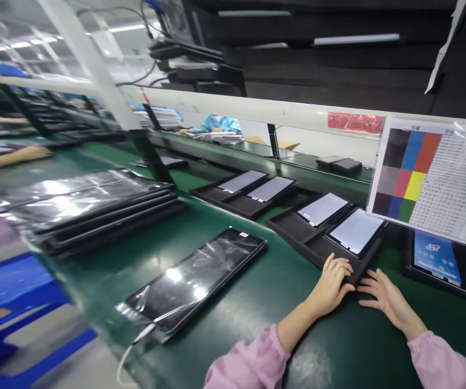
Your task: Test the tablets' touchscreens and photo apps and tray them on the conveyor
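Two tablets with pale lit screens lie in a black foam tray (298, 237); the nearer is the right tablet (357, 231), beside the left tablet (323, 209). My left hand (332, 286) grips the tray's near corner, its fingers over the rim and its thumb at the front edge. Just to the right, my right hand (387, 300) is open with fingers spread, their tips close to the tray's side; I cannot tell whether they touch it. On the left, a dark film-wrapped tablet (200, 278) has a white cable (141, 335) at its near end.
Behind stands another tray (233, 202) with two lit tablets. A tablet with a blue home screen (435, 256) lies at right under a hanging colour chart (431, 183). Stacked trays of wrapped tablets (95, 210) sit left. A co-worker's arm (18, 156) reaches in beyond them.
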`<action>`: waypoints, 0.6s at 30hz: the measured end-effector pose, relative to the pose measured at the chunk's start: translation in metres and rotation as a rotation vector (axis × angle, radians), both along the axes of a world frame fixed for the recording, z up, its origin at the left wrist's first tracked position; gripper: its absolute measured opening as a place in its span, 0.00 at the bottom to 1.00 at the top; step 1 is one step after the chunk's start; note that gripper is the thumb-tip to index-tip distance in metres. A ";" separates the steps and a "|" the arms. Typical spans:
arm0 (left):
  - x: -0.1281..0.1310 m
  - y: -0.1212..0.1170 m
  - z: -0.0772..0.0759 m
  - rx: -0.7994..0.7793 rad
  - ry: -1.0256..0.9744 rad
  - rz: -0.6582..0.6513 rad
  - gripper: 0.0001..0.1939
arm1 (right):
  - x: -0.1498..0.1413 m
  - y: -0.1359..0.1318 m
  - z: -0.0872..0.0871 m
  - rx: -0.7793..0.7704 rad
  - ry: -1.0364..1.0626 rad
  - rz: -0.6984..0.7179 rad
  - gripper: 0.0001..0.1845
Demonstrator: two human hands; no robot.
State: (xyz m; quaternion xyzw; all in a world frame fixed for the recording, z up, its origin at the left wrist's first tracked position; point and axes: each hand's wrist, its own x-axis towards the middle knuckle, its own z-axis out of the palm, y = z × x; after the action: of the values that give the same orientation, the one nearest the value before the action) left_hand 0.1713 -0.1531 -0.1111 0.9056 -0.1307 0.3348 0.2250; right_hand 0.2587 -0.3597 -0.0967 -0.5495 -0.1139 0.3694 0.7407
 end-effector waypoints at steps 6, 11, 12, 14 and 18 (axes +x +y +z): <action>-0.037 0.006 0.001 -0.041 0.058 0.043 0.13 | -0.009 0.046 -0.004 -0.036 0.035 -0.107 0.26; -0.043 0.080 0.002 -0.340 -0.021 0.421 0.18 | -0.012 0.031 -0.004 -0.109 0.039 -0.162 0.19; -0.045 0.100 0.001 -0.413 -0.043 0.509 0.19 | -0.014 0.024 -0.003 -0.119 0.032 -0.157 0.21; -0.056 0.135 -0.003 -0.545 -0.057 0.627 0.22 | -0.020 0.008 -0.001 -0.135 0.017 -0.146 0.26; -0.088 0.172 -0.010 -0.740 -0.043 0.664 0.27 | -0.047 -0.035 0.003 -0.172 0.010 -0.137 0.33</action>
State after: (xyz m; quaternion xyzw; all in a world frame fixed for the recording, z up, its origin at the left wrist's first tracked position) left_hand 0.0834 0.0193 -0.1208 0.7506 0.2879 0.4310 0.4098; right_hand 0.2119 -0.3950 -0.0937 -0.6158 -0.0401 0.3292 0.7147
